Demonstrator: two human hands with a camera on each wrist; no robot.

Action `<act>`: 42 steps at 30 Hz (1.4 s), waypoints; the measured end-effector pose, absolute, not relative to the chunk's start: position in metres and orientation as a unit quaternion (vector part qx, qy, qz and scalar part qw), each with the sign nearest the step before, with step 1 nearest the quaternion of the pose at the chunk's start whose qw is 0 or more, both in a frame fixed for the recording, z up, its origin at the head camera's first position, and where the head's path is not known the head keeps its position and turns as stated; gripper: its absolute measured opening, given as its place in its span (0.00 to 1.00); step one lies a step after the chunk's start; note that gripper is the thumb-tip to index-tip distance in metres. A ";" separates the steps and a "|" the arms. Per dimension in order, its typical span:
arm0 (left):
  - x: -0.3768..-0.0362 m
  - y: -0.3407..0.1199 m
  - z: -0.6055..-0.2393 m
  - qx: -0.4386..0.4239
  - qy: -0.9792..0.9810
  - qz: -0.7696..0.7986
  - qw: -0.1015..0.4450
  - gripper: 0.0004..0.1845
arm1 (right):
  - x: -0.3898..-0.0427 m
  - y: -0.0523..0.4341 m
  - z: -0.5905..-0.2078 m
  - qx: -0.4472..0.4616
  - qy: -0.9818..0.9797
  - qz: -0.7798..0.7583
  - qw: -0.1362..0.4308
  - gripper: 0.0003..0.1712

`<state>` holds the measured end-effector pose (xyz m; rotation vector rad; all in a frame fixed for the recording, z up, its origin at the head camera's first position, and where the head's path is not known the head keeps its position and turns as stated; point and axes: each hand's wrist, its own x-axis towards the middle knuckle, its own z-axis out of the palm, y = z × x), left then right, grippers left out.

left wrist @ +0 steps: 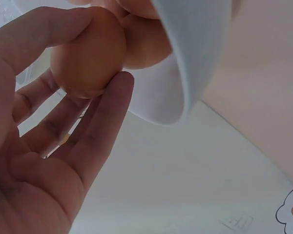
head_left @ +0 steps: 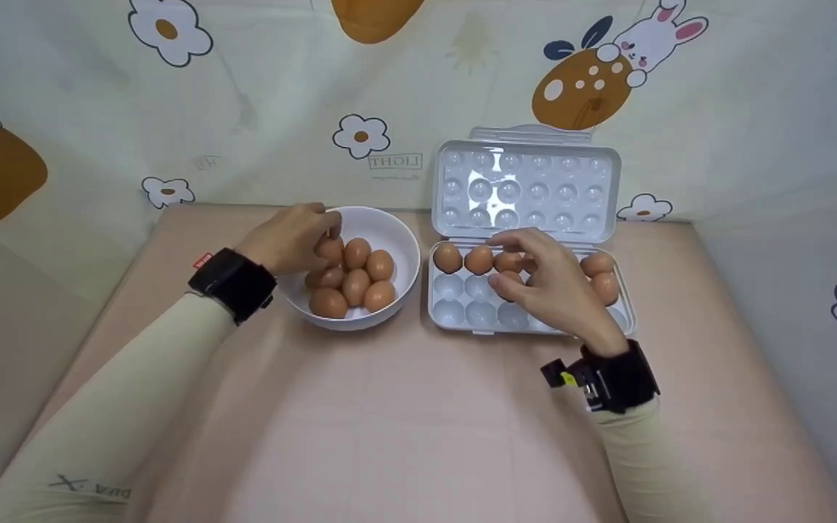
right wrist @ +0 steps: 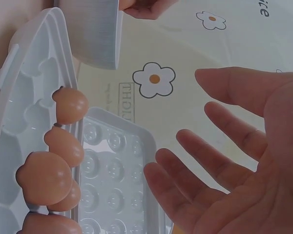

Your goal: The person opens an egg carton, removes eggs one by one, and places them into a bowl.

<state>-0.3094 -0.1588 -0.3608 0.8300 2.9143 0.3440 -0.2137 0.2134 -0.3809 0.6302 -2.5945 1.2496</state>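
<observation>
My left hand [head_left: 293,236] reaches over the left rim of a white bowl [head_left: 405,254] and pinches a brown egg [left wrist: 89,51] between thumb and fingertips. Several more eggs [head_left: 355,287] lie in the bowl beneath and beside it. Over the middle of a white plastic egg box [head_left: 450,314] is my right hand [head_left: 560,280], its fingers spread and holding nothing in the right wrist view. Eggs [head_left: 448,258] fill part of the box's back row, and a few sit in the row in front. The right hand hides some of the cups.
The box's hinged lid [head_left: 538,190] stands raised at the back, near a patterned curtain [head_left: 280,94]. Bowl and box stand side by side with a narrow gap between them on a pink tablecloth [head_left: 418,421].
</observation>
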 end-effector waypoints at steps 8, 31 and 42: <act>-0.310 -0.165 -0.364 0.243 0.964 0.090 0.055 0.17 | -0.213 0.213 -0.380 0.214 -0.878 0.418 0.095 0.25; -0.309 -0.162 -0.374 0.266 0.963 0.023 0.029 0.11 | -0.214 0.212 -0.379 0.232 -0.870 0.421 0.109 0.25; -0.309 -0.161 -0.375 0.272 0.961 0.025 0.034 0.11 | -0.216 0.219 -0.379 0.210 -0.883 0.407 0.100 0.27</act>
